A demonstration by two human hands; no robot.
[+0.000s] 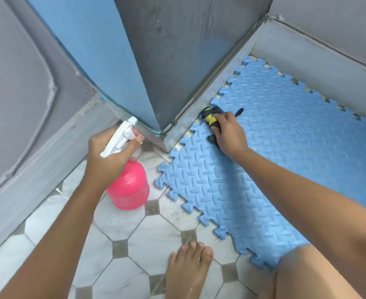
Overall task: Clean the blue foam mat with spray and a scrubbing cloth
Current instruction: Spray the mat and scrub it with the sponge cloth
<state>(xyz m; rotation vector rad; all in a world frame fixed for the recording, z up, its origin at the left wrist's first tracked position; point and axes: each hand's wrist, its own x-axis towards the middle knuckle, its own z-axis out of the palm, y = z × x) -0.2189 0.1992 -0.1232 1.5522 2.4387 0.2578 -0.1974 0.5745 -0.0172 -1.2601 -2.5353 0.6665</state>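
The blue foam mat (274,152), with a raised pattern and jigsaw edges, lies on the tiled floor at the right. My left hand (107,154) grips the neck of a pink spray bottle (128,186) with a white trigger head (121,134), held just left of the mat's corner. My right hand (228,132) presses a dark and yellow scrubbing cloth (211,117) onto the mat's far left edge, beside the wall base. Part of the cloth is hidden under my fingers.
A blue and grey wall corner (156,83) juts out right behind both hands. A grey skirting (307,61) borders the mat's far side. My bare foot (188,270) rests on the white and grey floor tiles (121,221), and my knee (320,272) covers the mat's near corner.
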